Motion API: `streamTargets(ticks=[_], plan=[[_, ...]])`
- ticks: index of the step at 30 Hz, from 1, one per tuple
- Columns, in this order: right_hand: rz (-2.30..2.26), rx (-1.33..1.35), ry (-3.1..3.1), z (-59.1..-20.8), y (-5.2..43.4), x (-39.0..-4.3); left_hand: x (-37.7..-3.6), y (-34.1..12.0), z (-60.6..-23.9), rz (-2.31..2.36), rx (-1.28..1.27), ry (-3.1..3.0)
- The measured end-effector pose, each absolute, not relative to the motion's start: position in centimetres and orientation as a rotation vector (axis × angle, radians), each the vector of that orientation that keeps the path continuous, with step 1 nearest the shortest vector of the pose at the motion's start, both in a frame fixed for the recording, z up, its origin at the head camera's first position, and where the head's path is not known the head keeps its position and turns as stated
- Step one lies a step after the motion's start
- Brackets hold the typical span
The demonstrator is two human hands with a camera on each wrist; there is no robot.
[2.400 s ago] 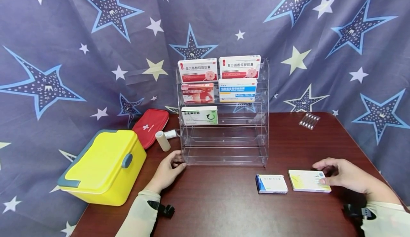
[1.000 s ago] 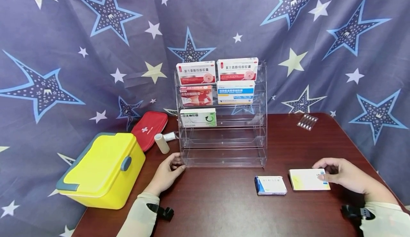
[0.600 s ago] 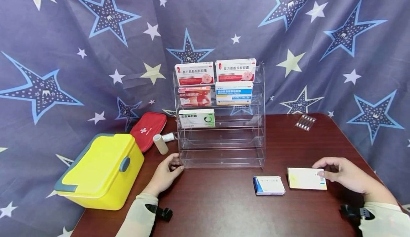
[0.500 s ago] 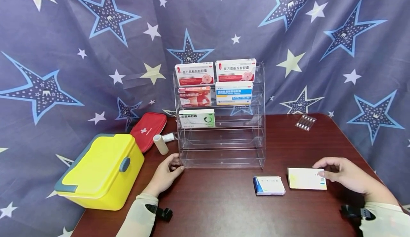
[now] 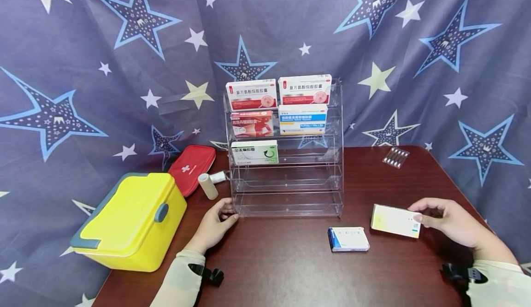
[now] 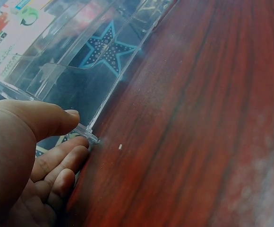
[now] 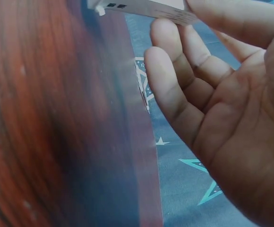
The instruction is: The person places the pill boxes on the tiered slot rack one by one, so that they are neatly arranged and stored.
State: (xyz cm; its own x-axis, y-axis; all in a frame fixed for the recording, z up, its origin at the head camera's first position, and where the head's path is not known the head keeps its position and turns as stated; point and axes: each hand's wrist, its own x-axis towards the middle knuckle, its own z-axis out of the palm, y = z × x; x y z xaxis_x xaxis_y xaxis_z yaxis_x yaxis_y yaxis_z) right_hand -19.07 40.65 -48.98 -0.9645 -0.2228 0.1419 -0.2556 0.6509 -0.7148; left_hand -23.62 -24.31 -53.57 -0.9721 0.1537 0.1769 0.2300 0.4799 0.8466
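Note:
My right hand (image 5: 427, 215) pinches the right end of a white and yellow medicine box (image 5: 394, 221) and holds it tilted just above the table; the right wrist view shows the box's edge (image 7: 146, 8) at my fingertips (image 7: 175, 33). A white and blue box (image 5: 348, 239) lies flat to its left. My left hand (image 5: 220, 219) rests on the table at the front left corner of the clear tiered rack (image 5: 286, 201). In the left wrist view, thumb and curled fingers (image 6: 61, 156) close on that corner (image 6: 90, 135).
The rack holds several medicine boxes (image 5: 278, 113) on its upper tiers; the lower tiers hold nothing. A yellow case (image 5: 128, 219), a red first-aid pouch (image 5: 192, 166) and a bandage roll (image 5: 207, 186) sit at left. A vial strip (image 5: 396, 157) lies at the back right.
My right hand has raised the white and yellow box off the table and tilted it. The left hand has stayed at the rack's corner.

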Motion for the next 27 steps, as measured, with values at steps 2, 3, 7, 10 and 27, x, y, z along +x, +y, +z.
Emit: streamTargets(ticks=[2,3,7,10,27], plan=[[1.226,0.405,-2.801,-49.0,40.6,-19.1,-23.7,-24.3,-53.6,-1.528,-0.348,-2.635],[1.230,0.404,-2.792,-49.0,40.6,-19.1,-23.7,-24.4,-53.7,-1.529,-0.345,-2.636],[1.243,0.390,-2.765,-48.9,40.3,-19.2,-23.6,-24.4,-53.7,-1.534,-0.336,-2.638],[1.234,0.360,-2.718,-48.5,40.0,-19.1,-23.7,-24.4,-53.7,-1.538,-0.337,-2.637],[1.133,0.271,-2.249,-36.2,34.1,-21.6,-23.9,-24.1,-53.7,-1.548,-0.358,-2.607]])
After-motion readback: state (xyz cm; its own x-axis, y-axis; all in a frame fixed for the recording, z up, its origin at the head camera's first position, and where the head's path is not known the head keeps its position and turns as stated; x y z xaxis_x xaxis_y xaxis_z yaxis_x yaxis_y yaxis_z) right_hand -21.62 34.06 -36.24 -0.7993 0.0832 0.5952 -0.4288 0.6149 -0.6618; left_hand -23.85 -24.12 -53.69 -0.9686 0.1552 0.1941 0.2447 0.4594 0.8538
